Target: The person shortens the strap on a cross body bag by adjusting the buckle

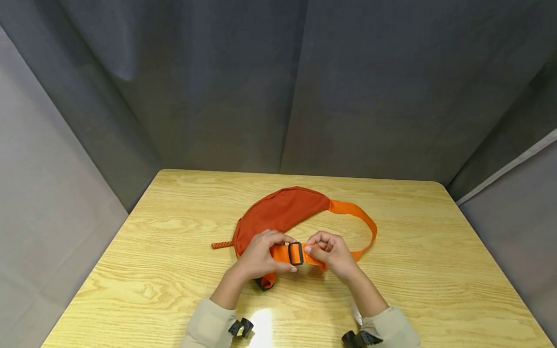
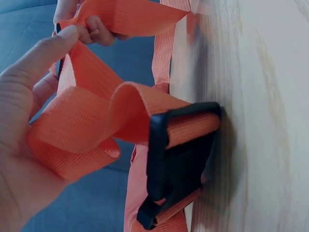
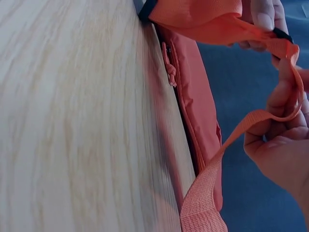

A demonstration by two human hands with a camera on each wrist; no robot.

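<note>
A rust-red waist bag [image 1: 285,212] lies on the table, its orange strap [image 1: 370,224] looping out to the right. My left hand [image 1: 261,256] holds the strap at a black slide adjuster [image 1: 295,253], thumb below and fingers above it. Just right of the adjuster, my right hand [image 1: 334,253] pinches the webbing between thumb and fingers. In the left wrist view, folds of strap run beside the left palm to a black side-release buckle [image 2: 181,154] close to the tabletop. The right wrist view shows the strap bending round by the right fingers [image 3: 280,101].
A patterned zipper pull [image 1: 222,245] sticks out at the bag's left end. The wood-grain table [image 1: 435,270] extends to both sides. Dark grey curtains [image 1: 226,87] stand behind its far edge, with lighter panels at the sides. Black wrist mounts [image 1: 241,327] sit at the sleeves.
</note>
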